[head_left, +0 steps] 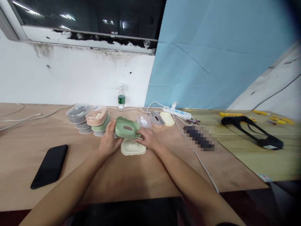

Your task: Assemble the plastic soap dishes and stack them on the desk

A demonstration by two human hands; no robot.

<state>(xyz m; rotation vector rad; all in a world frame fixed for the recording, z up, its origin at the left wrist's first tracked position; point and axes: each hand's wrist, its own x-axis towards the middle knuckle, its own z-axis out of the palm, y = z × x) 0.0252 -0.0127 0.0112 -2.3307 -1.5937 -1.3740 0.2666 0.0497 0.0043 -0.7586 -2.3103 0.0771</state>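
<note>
The green shell (133, 126) is up off the table (131, 177), tilted, just above and behind the cream tray (133, 150). The left hand (110, 138) grips its left end; the right hand (148, 138) pinches its lower right corner.

That corner hold looks the weaker one—if it gave way, the shell would probably swing down onto the tray. A lower digit of the right hand is over the tray's back edge (whether it touches, I cannot tell), so a careless drag might skid the tray. Swinging the shell left could also knock the stacked boxes, which are close by the left hand.

The shell is a glossy, muted green, round-cornered, with an oblong opening through its face; it looks like thin plastic.

Behind and to its right is a clear lid (144, 121), then a grey shell (155, 118) and a yellow piece (167, 119). The pink box (97, 115) tops the nearer stack—the grey one (78, 113) the farther.
</note>
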